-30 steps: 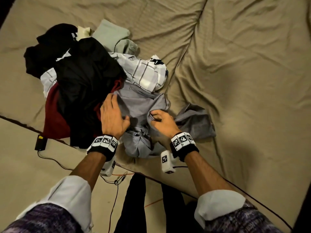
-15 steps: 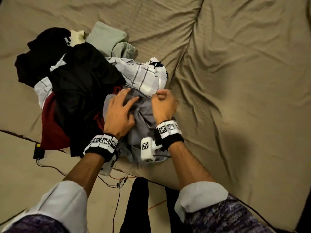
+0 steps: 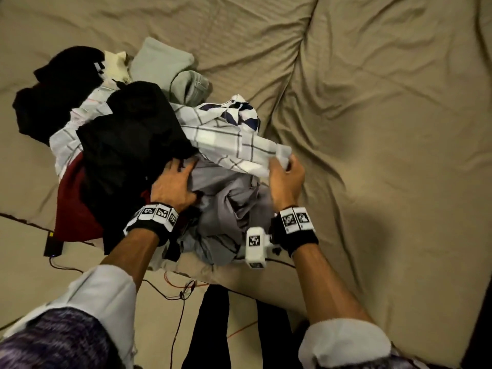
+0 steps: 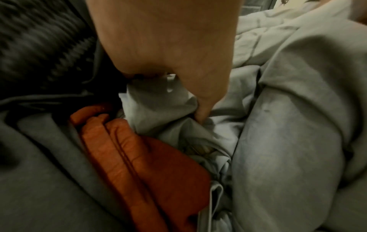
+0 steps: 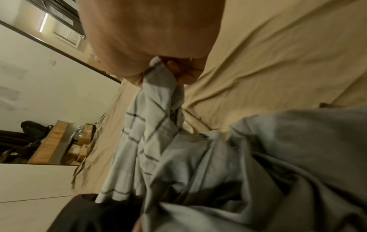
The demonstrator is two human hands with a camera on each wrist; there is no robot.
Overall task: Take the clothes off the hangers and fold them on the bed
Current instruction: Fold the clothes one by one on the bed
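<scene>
A heap of clothes lies on the tan bed. My right hand pinches the edge of a white checked shirt and holds it stretched toward the right, above a crumpled grey garment. The right wrist view shows fingers curled round the checked shirt. My left hand rests on the grey garment beside a black garment. In the left wrist view its thumb and fingers grip a fold of the grey garment. No hanger shows plainly.
A dark red garment lies under the black one; another black piece and pale green folded clothes sit behind. The bed spreads wide to the right. A black box and cables lie on the floor.
My right hand let go of the grey garment, took the checked shirt's edge and pulled it right. My left hand slid forward onto the grey garment and gripped a fold.
</scene>
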